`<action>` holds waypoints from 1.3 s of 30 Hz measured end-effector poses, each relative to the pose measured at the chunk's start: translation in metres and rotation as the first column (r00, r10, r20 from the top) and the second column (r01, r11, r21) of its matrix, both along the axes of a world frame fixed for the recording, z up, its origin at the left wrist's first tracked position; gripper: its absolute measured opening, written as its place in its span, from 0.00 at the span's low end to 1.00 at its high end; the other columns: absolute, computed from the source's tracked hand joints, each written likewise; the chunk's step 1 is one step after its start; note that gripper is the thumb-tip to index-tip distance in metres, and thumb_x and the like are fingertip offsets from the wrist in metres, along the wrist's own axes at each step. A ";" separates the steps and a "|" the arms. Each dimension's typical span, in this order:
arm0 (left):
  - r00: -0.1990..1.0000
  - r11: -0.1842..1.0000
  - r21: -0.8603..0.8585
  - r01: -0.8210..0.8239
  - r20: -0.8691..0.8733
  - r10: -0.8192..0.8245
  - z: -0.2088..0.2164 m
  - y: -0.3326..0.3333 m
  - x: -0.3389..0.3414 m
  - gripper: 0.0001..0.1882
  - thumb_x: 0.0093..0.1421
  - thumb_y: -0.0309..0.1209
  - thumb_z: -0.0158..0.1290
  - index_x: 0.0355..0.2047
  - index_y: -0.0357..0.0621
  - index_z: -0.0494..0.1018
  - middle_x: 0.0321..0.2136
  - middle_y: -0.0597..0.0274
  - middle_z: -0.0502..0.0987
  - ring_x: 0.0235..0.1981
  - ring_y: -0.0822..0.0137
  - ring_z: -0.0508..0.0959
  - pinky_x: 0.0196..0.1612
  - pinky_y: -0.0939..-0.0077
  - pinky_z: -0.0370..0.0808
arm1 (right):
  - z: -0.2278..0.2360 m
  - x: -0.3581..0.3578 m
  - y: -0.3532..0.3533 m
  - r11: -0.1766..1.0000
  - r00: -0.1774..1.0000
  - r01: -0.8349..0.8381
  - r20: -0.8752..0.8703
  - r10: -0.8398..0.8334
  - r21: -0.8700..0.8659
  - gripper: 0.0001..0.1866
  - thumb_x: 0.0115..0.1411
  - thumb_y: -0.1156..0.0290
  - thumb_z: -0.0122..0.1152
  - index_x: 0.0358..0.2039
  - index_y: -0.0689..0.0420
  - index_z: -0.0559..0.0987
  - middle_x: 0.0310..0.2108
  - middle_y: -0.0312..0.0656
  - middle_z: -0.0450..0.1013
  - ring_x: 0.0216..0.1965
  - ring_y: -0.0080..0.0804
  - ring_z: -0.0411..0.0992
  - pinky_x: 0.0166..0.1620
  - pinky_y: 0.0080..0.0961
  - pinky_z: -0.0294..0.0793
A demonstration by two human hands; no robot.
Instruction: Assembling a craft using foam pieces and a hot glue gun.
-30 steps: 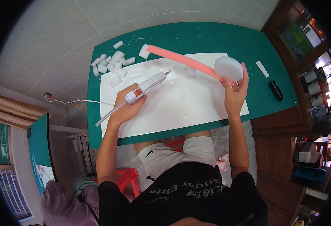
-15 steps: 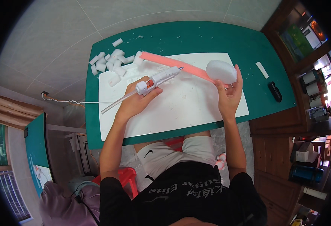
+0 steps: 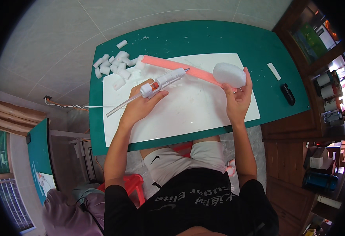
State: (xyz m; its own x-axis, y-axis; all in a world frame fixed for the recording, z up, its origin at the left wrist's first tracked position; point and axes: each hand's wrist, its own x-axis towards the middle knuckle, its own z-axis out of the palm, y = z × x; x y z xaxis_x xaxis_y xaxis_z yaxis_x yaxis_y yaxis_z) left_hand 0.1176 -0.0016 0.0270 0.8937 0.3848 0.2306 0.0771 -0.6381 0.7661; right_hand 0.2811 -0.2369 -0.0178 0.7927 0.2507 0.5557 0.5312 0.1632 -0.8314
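My left hand [image 3: 141, 105] is closed around a white glue gun [image 3: 168, 79], its metal tip pointing up and right and a clear glue stick [image 3: 119, 108] jutting from the back. Behind the tip runs a long pink foam strip [image 3: 176, 66]. Its right end is gripped by my right hand [image 3: 238, 101], fingers behind and thumb in front. At that end sits a thick, rounded white foam piece [image 3: 228, 74], which the same fingers touch. A small white foam block [image 3: 140, 63] is against the strip's left end; whether it is attached I cannot tell.
Several white foam blocks [image 3: 119, 63] are heaped at the far left of the green table [image 3: 204, 37]. A white board [image 3: 172, 122] lies under my hands. To the right are a white strip [image 3: 274, 71] and a black object [image 3: 287, 94]. A white cord [image 3: 98, 106] crosses the left edge.
The pink strip's left end and the small block beside it have shifted slightly left. The glue gun has moved a little left too. Both hands keep their hold.
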 end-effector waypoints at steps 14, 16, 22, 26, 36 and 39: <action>1.000 0.999 -0.033 -0.002 0.007 0.003 -0.006 0.002 -0.003 0.18 0.57 0.40 0.63 0.27 0.38 0.72 0.19 0.53 0.73 0.20 0.60 0.69 0.27 0.66 0.67 | 0.007 -0.008 -0.001 0.999 0.998 -0.035 -0.052 0.035 0.008 0.38 0.59 0.83 0.61 0.68 0.60 0.55 0.66 0.51 0.55 0.62 0.43 0.64 0.62 0.37 0.67; 1.000 0.999 -0.048 -0.005 -0.005 0.005 -0.002 0.001 -0.003 0.17 0.57 0.39 0.63 0.29 0.38 0.73 0.20 0.53 0.74 0.21 0.60 0.71 0.27 0.67 0.68 | 0.006 -0.007 -0.001 0.999 0.997 -0.042 -0.062 0.043 0.020 0.38 0.59 0.83 0.61 0.68 0.60 0.55 0.66 0.51 0.56 0.62 0.43 0.64 0.62 0.37 0.67; 0.999 0.993 -0.117 0.017 0.052 -0.011 -0.008 0.004 -0.006 0.13 0.57 0.36 0.62 0.34 0.38 0.77 0.25 0.54 0.79 0.25 0.63 0.76 0.32 0.70 0.72 | 0.004 -0.004 -0.002 0.999 0.999 -0.022 -0.037 0.024 0.030 0.40 0.59 0.81 0.63 0.68 0.59 0.54 0.62 0.52 0.60 0.59 0.43 0.66 0.59 0.36 0.71; 0.995 0.979 -0.200 0.027 0.104 -0.006 -0.008 0.009 -0.011 0.13 0.58 0.35 0.61 0.38 0.37 0.79 0.27 0.57 0.80 0.27 0.68 0.77 0.33 0.73 0.73 | 0.004 -0.001 -0.004 0.999 1.000 -0.009 -0.014 0.009 0.033 0.41 0.59 0.79 0.65 0.69 0.58 0.54 0.58 0.53 0.63 0.57 0.43 0.68 0.55 0.36 0.75; 0.977 0.948 -0.246 -0.203 0.008 0.212 0.003 0.041 -0.034 0.16 0.61 0.39 0.59 0.40 0.38 0.80 0.26 0.65 0.79 0.23 0.76 0.76 0.25 0.79 0.69 | -0.002 0.007 -0.019 0.998 0.996 -0.008 -0.093 0.013 0.059 0.39 0.59 0.83 0.62 0.68 0.60 0.55 0.63 0.52 0.58 0.60 0.41 0.65 0.59 0.34 0.69; 0.972 0.953 -0.195 -0.234 -0.059 0.226 -0.001 0.050 -0.036 0.17 0.61 0.41 0.59 0.40 0.38 0.80 0.24 0.65 0.79 0.23 0.76 0.75 0.25 0.79 0.69 | -0.002 0.006 -0.019 0.998 0.996 0.000 -0.094 0.006 0.066 0.40 0.58 0.83 0.63 0.68 0.60 0.55 0.61 0.52 0.59 0.59 0.41 0.66 0.59 0.34 0.69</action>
